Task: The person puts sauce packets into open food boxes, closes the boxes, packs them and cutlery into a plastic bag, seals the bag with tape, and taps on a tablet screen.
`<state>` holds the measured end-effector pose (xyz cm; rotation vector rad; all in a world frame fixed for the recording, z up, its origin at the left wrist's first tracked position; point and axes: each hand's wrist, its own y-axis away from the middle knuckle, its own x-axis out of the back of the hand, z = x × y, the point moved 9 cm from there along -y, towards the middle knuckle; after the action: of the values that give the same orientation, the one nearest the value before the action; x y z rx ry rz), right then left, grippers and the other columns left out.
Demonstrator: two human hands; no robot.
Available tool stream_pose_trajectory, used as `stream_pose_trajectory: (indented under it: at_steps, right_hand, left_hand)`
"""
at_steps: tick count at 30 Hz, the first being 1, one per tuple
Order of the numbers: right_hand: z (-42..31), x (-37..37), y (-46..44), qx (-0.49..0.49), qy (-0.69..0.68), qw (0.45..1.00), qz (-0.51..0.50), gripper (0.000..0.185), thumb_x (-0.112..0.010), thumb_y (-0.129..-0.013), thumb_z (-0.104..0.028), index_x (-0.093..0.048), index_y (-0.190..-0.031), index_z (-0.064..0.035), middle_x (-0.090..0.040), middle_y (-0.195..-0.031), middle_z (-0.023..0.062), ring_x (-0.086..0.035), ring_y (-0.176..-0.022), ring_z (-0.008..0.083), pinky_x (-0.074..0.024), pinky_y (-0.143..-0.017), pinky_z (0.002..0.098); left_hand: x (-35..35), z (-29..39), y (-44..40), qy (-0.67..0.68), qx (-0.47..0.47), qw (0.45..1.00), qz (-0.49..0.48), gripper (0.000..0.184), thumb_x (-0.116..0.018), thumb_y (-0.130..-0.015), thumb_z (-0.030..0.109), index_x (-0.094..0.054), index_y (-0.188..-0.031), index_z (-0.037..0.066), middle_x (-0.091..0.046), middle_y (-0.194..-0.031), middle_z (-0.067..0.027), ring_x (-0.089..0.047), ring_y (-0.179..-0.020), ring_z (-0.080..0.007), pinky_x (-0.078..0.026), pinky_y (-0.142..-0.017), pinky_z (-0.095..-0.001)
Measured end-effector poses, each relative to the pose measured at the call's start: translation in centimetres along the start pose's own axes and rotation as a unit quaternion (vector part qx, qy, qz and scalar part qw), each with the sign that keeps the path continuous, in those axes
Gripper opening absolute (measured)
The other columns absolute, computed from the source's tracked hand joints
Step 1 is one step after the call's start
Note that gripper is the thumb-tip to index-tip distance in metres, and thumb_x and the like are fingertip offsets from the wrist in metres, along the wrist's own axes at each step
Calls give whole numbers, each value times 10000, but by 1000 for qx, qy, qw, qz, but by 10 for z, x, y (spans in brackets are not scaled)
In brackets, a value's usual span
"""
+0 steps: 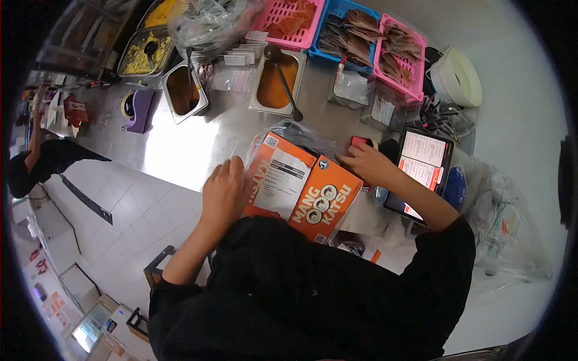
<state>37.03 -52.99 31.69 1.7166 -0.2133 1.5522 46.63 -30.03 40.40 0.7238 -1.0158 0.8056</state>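
An orange printed box with a white paper label on it is close against my body at the counter's edge. My left hand is at the box's left side, its fingers bent; what they hold, if anything, is hidden. Over at the box's upper right corner is my right hand, fingers bent beside a small red item. I cannot make out whether it grips anything. Clear plastic lies bunched behind the box.
Sauce pans with ladles stand behind the box, and pink and blue baskets are farther back. A tablet sits at right, a purple tape dispenser at left. Another person's arm shows at far left.
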Motion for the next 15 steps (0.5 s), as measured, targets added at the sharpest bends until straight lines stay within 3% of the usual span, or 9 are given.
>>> stream_pose_trajectory:
  at_steps: [3,7,10,12,15]
  right_hand:
    - [6,-18,3,-73,-171,982,8,351,-614,-736,-153,-609,-1085,-125,-479,-1183,9,-465,-1033,215,-396,-856,337]
    - [5,-2,5,-90,-214,969,86,389,-642,-694,-136,-609,-1081,-123,-486,-1174,27,-471,-1036,231,-401,-861,349]
    - [9,-8,-4,-114,-193,966,130,390,-648,-682,-146,-612,-1070,-118,-490,-1171,30,-473,-1050,224,-407,-858,355]
    - [11,-2,-12,-118,-147,970,152,370,-649,-680,-150,-626,-1048,-119,-495,-1158,31,-471,-1066,220,-408,-860,361]
    - [9,-2,-15,-99,-147,982,68,307,-641,-687,-140,-659,-993,-123,-492,-1211,24,-468,-1095,213,-400,-873,367]
  left_hand:
    - [-3,17,18,172,-38,982,-69,253,-613,-777,94,-493,-976,-6,-586,-796,-201,-618,-734,-326,-493,-639,-366]
    - [-28,16,27,455,14,877,-152,289,-611,-826,117,-483,-1066,18,-607,-905,-124,-617,-746,-193,-488,-645,-304]
    - [-24,29,27,532,44,830,-163,424,-646,-826,169,-438,-1163,19,-609,-930,-142,-610,-752,-174,-516,-641,-315]
    - [-28,40,29,487,2,856,-174,503,-673,-815,194,-404,-1206,27,-596,-984,-137,-610,-766,-171,-523,-651,-320]
    - [-35,40,31,467,-17,866,-180,602,-714,-783,212,-369,-1234,13,-582,-1015,-143,-613,-781,-192,-522,-657,-332]
